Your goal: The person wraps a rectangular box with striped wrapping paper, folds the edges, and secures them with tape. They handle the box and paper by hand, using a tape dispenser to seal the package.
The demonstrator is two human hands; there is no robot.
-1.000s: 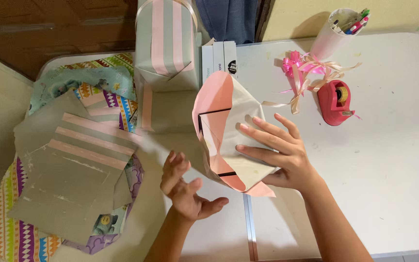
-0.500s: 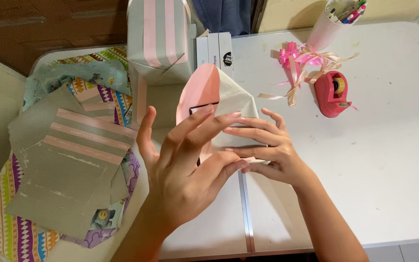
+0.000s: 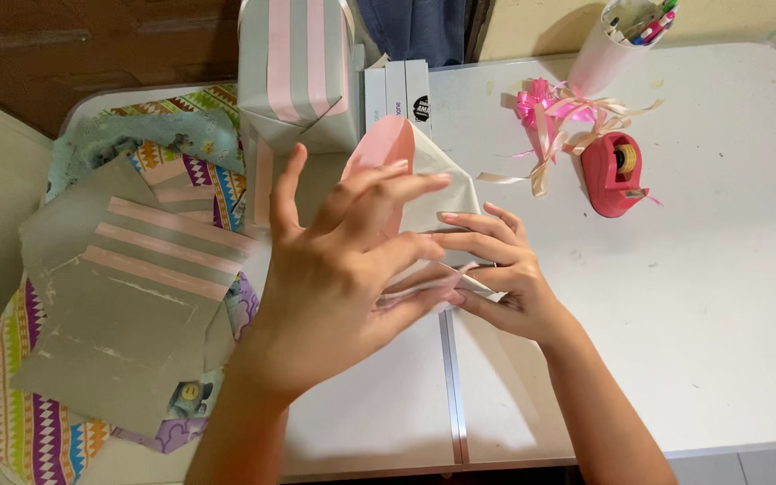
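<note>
Left hand (image 3: pixel 343 278) over pink paper (image 3: pixel 388 148), right hand (image 3: pixel 500 278) beside

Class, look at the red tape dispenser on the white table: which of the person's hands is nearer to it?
Right. The right hand lies below-left of the red tape dispenser, apart from it; the left hand sits farther left, over the pink wrapping paper.

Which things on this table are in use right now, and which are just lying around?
In use:
left hand
right hand
pink wrapping paper, folded over a box

Lying about:
wrapped striped box
grey striped paper sheets
pink ribbon bows
red tape dispenser
pen cup
</note>
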